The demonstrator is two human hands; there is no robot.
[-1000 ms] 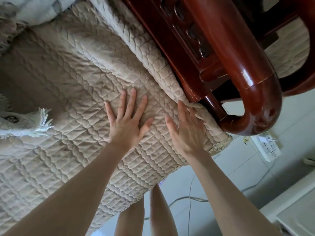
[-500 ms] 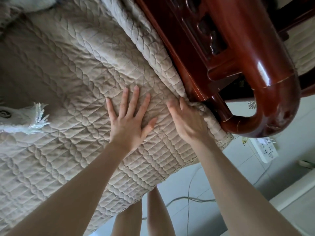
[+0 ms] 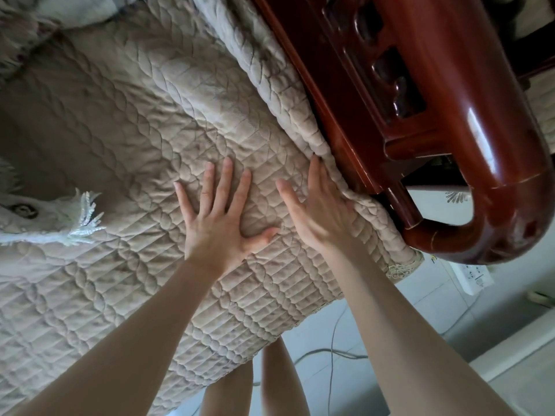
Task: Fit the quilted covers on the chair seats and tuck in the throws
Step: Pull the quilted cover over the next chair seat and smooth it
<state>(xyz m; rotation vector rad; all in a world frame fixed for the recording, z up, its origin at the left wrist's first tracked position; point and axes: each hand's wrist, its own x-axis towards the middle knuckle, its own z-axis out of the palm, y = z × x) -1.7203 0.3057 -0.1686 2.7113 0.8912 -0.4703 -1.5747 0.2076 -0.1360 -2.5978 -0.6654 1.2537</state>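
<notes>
quilted cover (image 3: 126, 139) lies under both hands, edge against wooden armrest (image 3: 450, 151) | your left hand (image 3: 219, 226) flat, fingers spread: pin cover firmly | your right hand (image 3: 319, 214) fingers straight, together: push edge down the gap

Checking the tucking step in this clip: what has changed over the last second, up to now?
The right hand shifted from lying flat on the quilted cover towards its edge; its fingers now press the cover into the crease against the wooden chair frame. Nothing was gripped or let go. The left hand stayed flat on the cover with its fingers spread, and the fringed throw stayed at the left.
</notes>
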